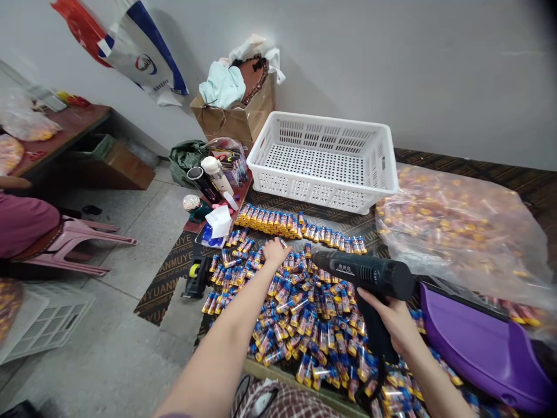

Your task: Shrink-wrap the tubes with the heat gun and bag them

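Observation:
My right hand (389, 322) is wrapped round the handle of a black heat gun (361, 270). Its barrel points left over a wide heap of small clear tubes (300, 313) with blue and yellow ends. My left hand (275, 253) reaches to the far side of the heap, fingers closed around a small tube (284, 244), though the grip is partly hidden. Just beyond it, similar tubes stand in a neat stacked row (270, 220), which continues to the right as a lower row (333, 237).
Behind the rows sits a white plastic crate (322, 191). A purple scoop-shaped tray (478, 342) and a large clear bag of pieces (470, 226) are at right. A tape dispenser (195, 278), bottles (216, 174) and a cardboard box (243, 119) stand left. Another person's sleeve (28, 223) shows far left.

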`<action>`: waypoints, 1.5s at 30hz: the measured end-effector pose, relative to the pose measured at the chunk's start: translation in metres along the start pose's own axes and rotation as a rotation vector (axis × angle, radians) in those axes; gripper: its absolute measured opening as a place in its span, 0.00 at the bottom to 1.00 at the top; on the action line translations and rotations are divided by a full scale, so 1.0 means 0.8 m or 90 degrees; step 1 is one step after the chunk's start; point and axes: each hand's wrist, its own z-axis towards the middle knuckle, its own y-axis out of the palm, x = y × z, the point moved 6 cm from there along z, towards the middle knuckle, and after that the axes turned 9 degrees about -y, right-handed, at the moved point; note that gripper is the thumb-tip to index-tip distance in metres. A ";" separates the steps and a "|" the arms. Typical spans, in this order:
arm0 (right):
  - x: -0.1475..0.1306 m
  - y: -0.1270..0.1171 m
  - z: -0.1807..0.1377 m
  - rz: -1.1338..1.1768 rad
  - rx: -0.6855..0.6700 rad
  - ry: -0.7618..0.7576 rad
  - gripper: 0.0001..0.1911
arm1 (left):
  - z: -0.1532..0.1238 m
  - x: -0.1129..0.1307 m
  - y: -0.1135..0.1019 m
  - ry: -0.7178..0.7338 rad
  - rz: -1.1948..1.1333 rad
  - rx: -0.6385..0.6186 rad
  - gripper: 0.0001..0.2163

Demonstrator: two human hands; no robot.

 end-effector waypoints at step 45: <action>-0.026 0.144 0.010 -0.032 -0.226 -0.027 0.25 | -0.119 -0.184 -0.037 -0.040 -0.296 0.069 0.11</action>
